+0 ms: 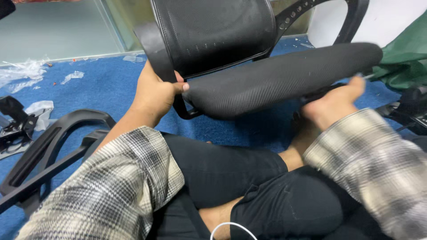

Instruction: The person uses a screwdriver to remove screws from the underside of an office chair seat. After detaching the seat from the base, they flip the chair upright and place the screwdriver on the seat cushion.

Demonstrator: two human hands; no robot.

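Seated on the blue carpet floor (106,84), legs crossed, with an office chair lying tipped on its side in front of me.

My left hand (155,93) is closed around the chair's black armrest (153,49), thumb pressed forward against the near edge of the seat cushion (275,80). The grip looks like a brace: it keeps the chair from rolling while the underside is worked on. The mesh backrest (213,31) rises just above and beyond this hand.

My right hand (333,104) is reaching under the far side of the seat cushion, blurred by motion. Fingers extend toward the dark underside; I cannot tell whether it is closed on anything or how far open it is. A pale thin tip shows just past the fingertips, too smeared to identify.

Surroundings: a separate black plastic frame part (49,151) lies on the floor to the outside of my left forearm. Scraps of clear plastic wrapping (26,71) sit well beyond it. A green cloth (407,58) lies beyond the right hand, with dark hardware (411,109) just beside it.
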